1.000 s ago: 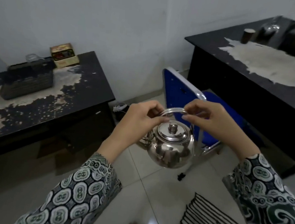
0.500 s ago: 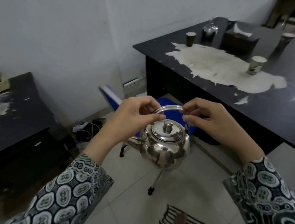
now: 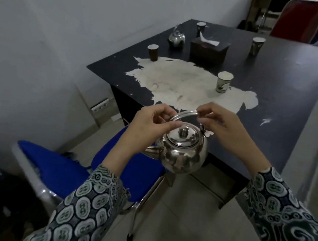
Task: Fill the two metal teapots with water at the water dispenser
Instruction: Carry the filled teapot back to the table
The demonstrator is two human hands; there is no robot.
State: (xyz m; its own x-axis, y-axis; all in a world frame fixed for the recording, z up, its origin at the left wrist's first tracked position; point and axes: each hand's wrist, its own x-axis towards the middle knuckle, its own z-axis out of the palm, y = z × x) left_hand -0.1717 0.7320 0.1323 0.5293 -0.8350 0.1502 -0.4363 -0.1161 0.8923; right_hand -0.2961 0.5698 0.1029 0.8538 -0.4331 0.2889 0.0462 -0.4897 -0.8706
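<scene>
Steel teapot (image 3: 183,153) | left hand (image 3: 149,127), right hand (image 3: 219,123) pinch handle | spout half-hidden

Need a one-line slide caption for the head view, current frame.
Both hands, left and right, carry a lidded metal teapot by its handle; second teapot waits on the black table.

Just the one head cam here, sitting up high and tilted forward and down, hands (image 3: 183,129) right up close mid-frame, dark bench (image 3: 279,79) stretching off far right, blue chair (image 3: 64,168) near left, floor underneath.
</scene>
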